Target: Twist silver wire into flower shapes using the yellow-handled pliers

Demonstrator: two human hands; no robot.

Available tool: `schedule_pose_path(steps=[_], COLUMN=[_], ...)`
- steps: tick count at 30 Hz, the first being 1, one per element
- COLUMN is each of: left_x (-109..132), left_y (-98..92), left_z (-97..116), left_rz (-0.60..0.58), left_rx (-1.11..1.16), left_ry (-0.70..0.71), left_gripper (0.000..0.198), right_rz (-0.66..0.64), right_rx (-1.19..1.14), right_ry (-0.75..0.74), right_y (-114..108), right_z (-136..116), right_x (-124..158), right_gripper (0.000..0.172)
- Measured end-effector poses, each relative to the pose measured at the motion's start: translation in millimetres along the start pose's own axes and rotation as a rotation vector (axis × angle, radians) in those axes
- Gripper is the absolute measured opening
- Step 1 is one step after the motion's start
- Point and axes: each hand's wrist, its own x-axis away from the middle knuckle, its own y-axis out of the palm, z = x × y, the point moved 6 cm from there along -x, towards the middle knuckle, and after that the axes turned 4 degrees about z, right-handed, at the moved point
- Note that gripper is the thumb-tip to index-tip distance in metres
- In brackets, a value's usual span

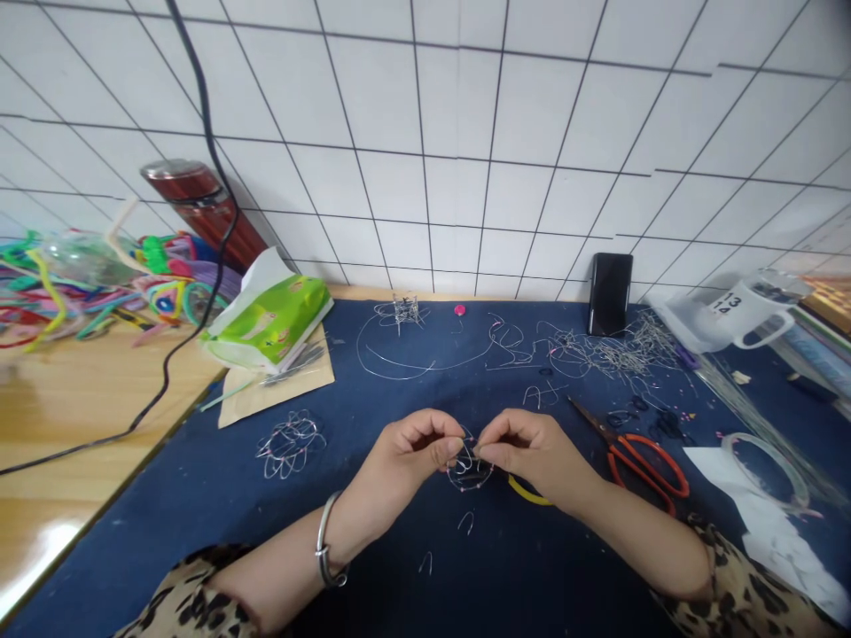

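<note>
Between my two hands is a small round wire piece (471, 484), a thin silver ring with pink beads along it. My left hand (425, 447) pinches its left upper edge between thumb and fingertips. On the other side, my right hand (525, 447) is closed in a pinch at its right upper edge. The fingertips hide the exact grip points. Yellow handles (528, 493) of some tool show partly beneath my right hand. Two short bent wire bits (467, 522) lie on the blue cloth (372, 567) below the ring.
Left lies a flower-like wire bundle (291, 443), with a green tissue pack (272, 319) behind it. Orange-handled scissors (644, 465) lie right, near a wire tangle (618, 350). A phone (610, 294) leans on the wall beside a white mug (754, 310). A black cable (206, 133) crosses the left.
</note>
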Motion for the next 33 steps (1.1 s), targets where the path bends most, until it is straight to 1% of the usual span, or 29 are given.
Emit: schedule_pose_path(steps=[3, 8, 11, 16, 19, 25, 33], left_x=[0, 1, 3, 6, 7, 6, 1], left_y=[-1.0, 0.2, 2.8, 6.8, 6.3, 4.2, 1.6], left_z=[3, 16, 21, 24, 24, 19, 17], left_rz=[0.011, 0.039, 0.046, 0.025, 0.029, 0.035, 0.023], left_rx=[-0.123, -0.392, -0.458, -0.503, -0.524, -0.555, -0.609], left_ry=[0.030, 0.234, 0.316, 0.380, 0.383, 0.304, 0.270], left_gripper=[0.010, 0.009, 0.009, 0.011, 0.011, 0.011, 0.010], right_rz=[0.014, -0.021, -0.055, -0.086, -0.092, -0.071, -0.020], right_rx=[0.074, 0.151, 0.137, 0.108, 0.084, 0.039, -0.080], right_ry=[-0.025, -0.062, -0.105, -0.132, -0.116, -0.034, 0.095], right_y=[1, 3, 6, 9, 10, 8, 5], right_z=[-2, -7, -11, -14, -13, -5, 11], right_x=[2, 4, 5, 4, 4, 2, 1], right_gripper=[0.008, 0.004, 0.005, 0.006, 0.005, 0.005, 0.011])
